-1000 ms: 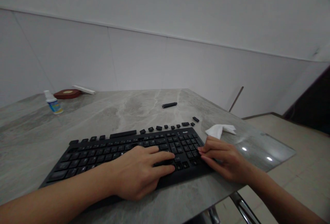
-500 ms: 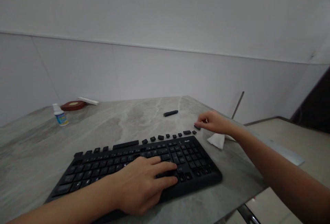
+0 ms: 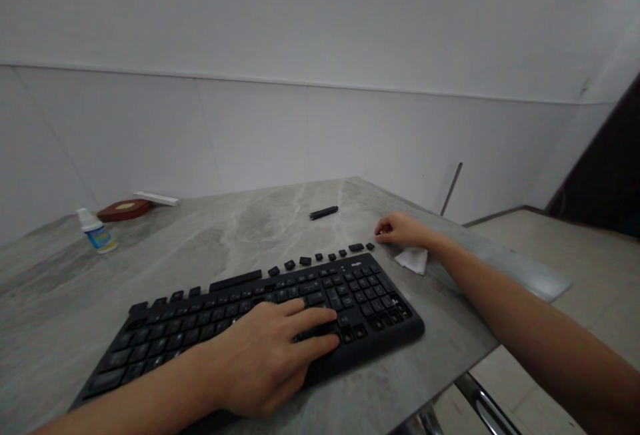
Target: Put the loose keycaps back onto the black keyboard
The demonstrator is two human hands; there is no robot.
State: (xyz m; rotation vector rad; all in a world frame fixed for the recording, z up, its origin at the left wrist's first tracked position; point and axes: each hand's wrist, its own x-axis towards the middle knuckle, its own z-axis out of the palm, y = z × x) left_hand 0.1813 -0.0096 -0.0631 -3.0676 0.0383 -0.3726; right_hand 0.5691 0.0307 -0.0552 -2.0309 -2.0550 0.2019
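Observation:
A black keyboard (image 3: 300, 291) lies at a slant on the grey marbled table, some of its keys gone along the lower right edge. Across its right half rests my left hand (image 3: 273, 355), palm down with fingers stretched out. Loose black keycaps (image 3: 305, 261) form a row behind the keyboard, among them a long spacebar (image 3: 235, 280). My right hand (image 3: 397, 229) is just beyond the right end of that row, its fingers pinched on a small black keycap mostly hidden by the fingertips. A crumpled white tissue (image 3: 413, 260) lies under the right wrist.
Farther back on the table lies a dark, slim tool (image 3: 323, 213). A white spray bottle (image 3: 97, 231) with a blue label stands at the left, beside a reddish-brown box (image 3: 124, 210) and a white bar (image 3: 157, 199). The table's right edge drops to the floor.
My right hand has lifted slightly with the keycap, which is now mostly hidden in the fingers. My left hand stays on the keyboard. The view has turned a little to the right.

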